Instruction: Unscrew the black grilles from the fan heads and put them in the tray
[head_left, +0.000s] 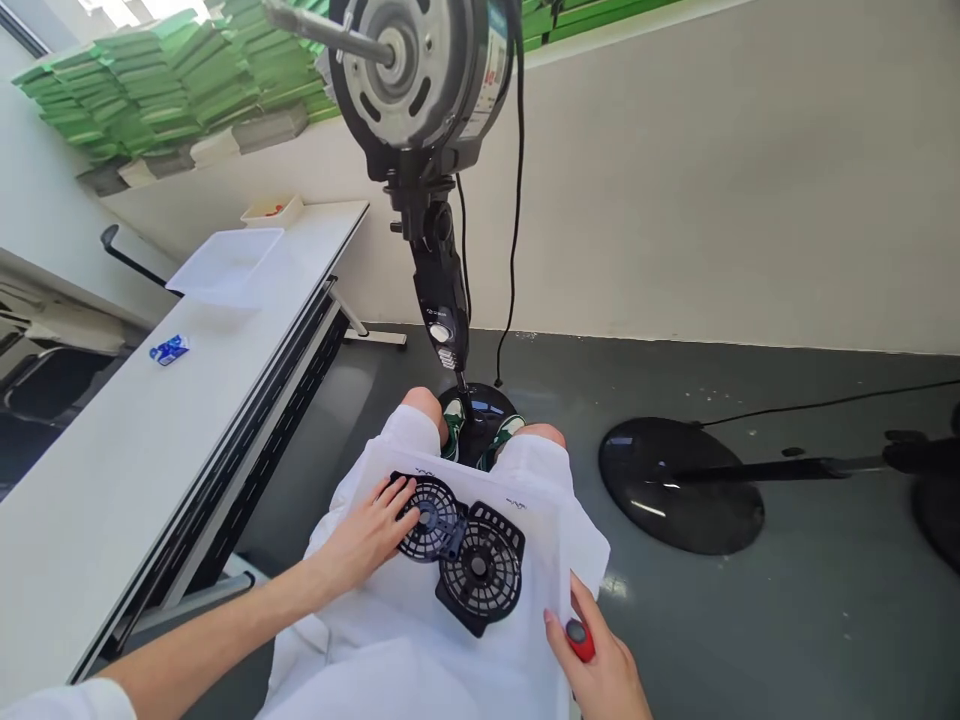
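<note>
A white plastic tray [534,580] rests on my lap. Two round black slotted plastic fan motor covers [480,567] lie side by side in it, touching or slightly overlapping. My left hand [382,520] has its fingers stretched out over the left cover [433,515], the fingertips lying on it. At the tray's right edge, my right hand [598,655] is closed around a red-handled screwdriver [580,640]; only the grey-ended handle shows, and its shaft is hidden. Thumb and fingers also straddle the tray wall.
Before me stands a fan with an exposed motor [409,75] on a black pole [442,290]. To the left is a white table [187,420] with a translucent tray [225,262], a bin [271,211] and a blue packet [169,350]. Another round base [660,500] lies right.
</note>
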